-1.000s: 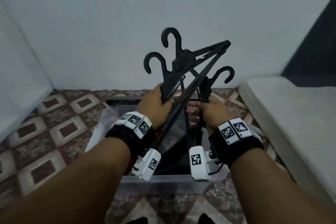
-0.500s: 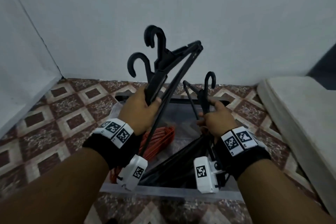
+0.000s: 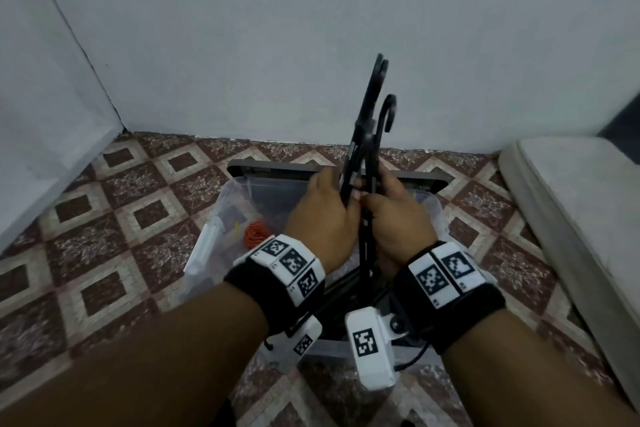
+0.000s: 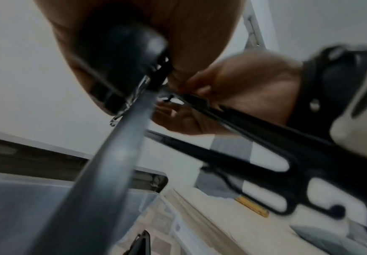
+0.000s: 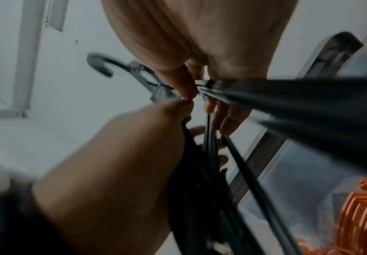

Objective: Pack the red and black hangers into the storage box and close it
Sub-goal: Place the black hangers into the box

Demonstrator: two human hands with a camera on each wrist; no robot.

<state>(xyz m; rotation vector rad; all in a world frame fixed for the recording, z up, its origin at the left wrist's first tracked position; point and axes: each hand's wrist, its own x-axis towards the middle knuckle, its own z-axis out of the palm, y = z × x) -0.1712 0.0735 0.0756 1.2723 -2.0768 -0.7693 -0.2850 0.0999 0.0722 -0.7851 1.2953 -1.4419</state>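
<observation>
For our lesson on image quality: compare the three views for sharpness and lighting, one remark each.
Head view: dim, even light, the black hangers fairly sharp, the wall edges bowed by the wide lens. Left wrist view: heavy blur on the close hanger bar, the left hand filling the top. Right wrist view: dark and smeared; only the red hangers stand out.

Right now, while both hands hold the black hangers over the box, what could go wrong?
1. The black hangers stand bunched between the left hand and right hand; their hooks might snag each other going down.
2. The red hangers already lie in the storage box, so the black ones may catch on them.
3. If they stay upright, the box may not close.
</observation>
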